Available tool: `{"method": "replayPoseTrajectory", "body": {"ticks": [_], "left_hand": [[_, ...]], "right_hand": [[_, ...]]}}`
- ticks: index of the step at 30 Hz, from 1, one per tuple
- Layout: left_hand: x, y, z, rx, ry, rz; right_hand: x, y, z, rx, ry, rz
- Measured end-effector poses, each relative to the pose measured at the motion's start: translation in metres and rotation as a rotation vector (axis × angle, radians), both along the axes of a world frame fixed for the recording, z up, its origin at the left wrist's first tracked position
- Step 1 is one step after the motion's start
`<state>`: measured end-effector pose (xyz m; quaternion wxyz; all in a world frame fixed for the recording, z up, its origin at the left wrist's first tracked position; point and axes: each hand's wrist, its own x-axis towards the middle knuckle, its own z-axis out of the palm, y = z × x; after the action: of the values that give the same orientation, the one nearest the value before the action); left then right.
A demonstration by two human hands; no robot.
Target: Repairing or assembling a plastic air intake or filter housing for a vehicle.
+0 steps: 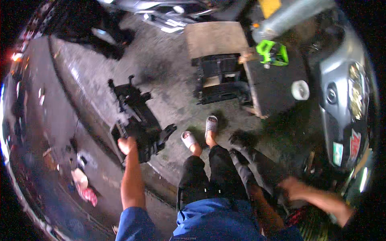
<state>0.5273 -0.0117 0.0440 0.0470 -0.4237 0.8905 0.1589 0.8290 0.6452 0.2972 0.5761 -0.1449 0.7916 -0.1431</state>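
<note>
Left hand (127, 145) closed around the near-left edge of a black bracketed frame (140, 116), its near end overlapping the kerb (91, 124), open concrete (171, 78) beyond its right side; shadowed right hand's (253, 189) grip cannot be told.

Silver car (339, 114): round emblem (331, 95) on its front. Also on car, nr its dark section: red-&-white sticker (355, 144) w/ big lettering, next to green-&-white label (337, 154), print too sm. to read. Blue shirt (219, 217), well apart from car: tiny blurred print, illegible.
</note>
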Motion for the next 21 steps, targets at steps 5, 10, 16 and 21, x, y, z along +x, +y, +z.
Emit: {"method": "replayPoseTrajectory", "body": {"ticks": [5, 10, 16, 21], "left_hand": [[0.030, 0.043, -0.047, -0.121, 0.031, 0.132], [0.045, 0.086, -0.064, -0.073, 0.070, 0.136], [0.039, 0.123, -0.087, 0.013, -0.045, 0.217], [0.044, 0.139, -0.117, 0.066, -0.105, 0.247]], "right_hand": [[0.025, -0.067, -0.053, -0.296, -0.147, 0.241], [-0.034, -0.078, -0.056, -0.062, -0.274, -0.104], [-0.003, -0.062, -0.096, 0.027, -0.005, -0.673], [-0.105, -0.074, -0.099, 0.085, -0.117, -0.666]]}}
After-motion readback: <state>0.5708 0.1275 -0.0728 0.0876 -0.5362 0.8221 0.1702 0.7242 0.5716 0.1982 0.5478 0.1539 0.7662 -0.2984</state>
